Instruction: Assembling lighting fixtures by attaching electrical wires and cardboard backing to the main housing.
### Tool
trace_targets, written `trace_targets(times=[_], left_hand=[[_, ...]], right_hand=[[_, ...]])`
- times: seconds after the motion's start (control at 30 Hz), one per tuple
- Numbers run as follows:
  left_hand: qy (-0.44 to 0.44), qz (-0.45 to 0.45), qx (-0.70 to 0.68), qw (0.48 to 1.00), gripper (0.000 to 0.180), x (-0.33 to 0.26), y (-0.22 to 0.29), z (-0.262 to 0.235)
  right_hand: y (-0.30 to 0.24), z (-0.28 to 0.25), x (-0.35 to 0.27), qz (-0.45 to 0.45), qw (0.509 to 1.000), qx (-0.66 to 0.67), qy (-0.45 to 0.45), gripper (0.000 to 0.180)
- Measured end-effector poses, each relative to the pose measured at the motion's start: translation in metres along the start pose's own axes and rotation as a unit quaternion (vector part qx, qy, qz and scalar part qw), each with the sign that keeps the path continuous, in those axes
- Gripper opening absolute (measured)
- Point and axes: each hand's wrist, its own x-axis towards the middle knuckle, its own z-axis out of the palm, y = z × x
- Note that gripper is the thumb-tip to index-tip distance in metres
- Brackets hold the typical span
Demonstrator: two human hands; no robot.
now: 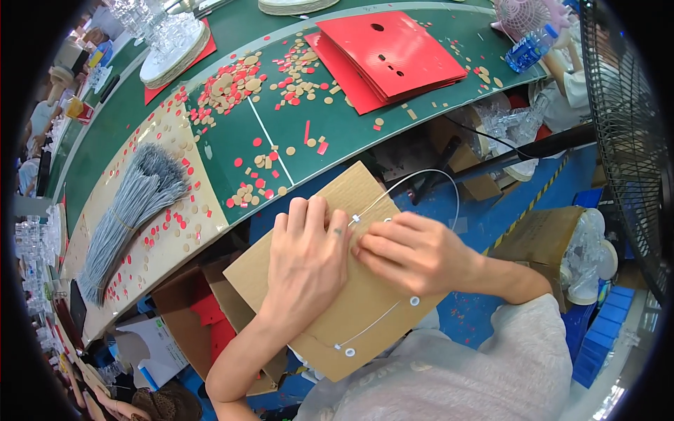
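Note:
A brown cardboard sheet (372, 184) lies tilted across my lap. Curled over its upper part, my left hand (305, 242) presses and steadies it with bent fingers. Close beside it my right hand (414, 252) is closed in a pinch at the sheet's surface. A thin white cord (458, 200) leaves a small white clip (356, 218), loops out past the sheet's edge and disappears behind my right hand; its end is hidden by the fingers. Lower down, a second cord (372, 324) runs along the cardboard near two white eyelets (349, 352).
Red folded sheets (400, 59) with punched holes lie on the green table (210, 140), among scattered red and tan cut-outs (225, 88). A bundle of grey ties (133, 210) sits at left. A bottle (531, 48) and a black fan (625, 126) stand right; an open carton (189, 302) is below the table.

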Motion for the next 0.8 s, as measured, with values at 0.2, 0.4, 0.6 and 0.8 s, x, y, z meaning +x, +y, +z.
trace_targets(times=[0.2, 0.4, 0.6, 0.8], left_hand=[[-0.01, 0.023, -0.005, 1.0, 0.027, -0.001, -0.003, -0.005], [-0.004, -0.036, -0.001, 0.999, 0.012, -0.032, -0.007, -0.033], [0.063, -0.173, -0.148, 0.972, 0.014, -0.077, -0.023, -0.035], [0.116, -0.158, -0.206, 0.959, 0.015, -0.075, -0.032, -0.032]], right_hand=[[-0.026, 0.014, -0.005, 0.073, 0.996, -0.031, 0.045, 0.029], [-0.035, 0.02, 0.006, 0.111, 0.99, -0.068, 0.051, 0.029], [-0.043, 0.015, 0.019, 0.125, 0.988, -0.081, 0.042, 0.025], [-0.01, 0.045, 0.061, 0.07, 0.984, 0.138, 0.084, 0.036]])
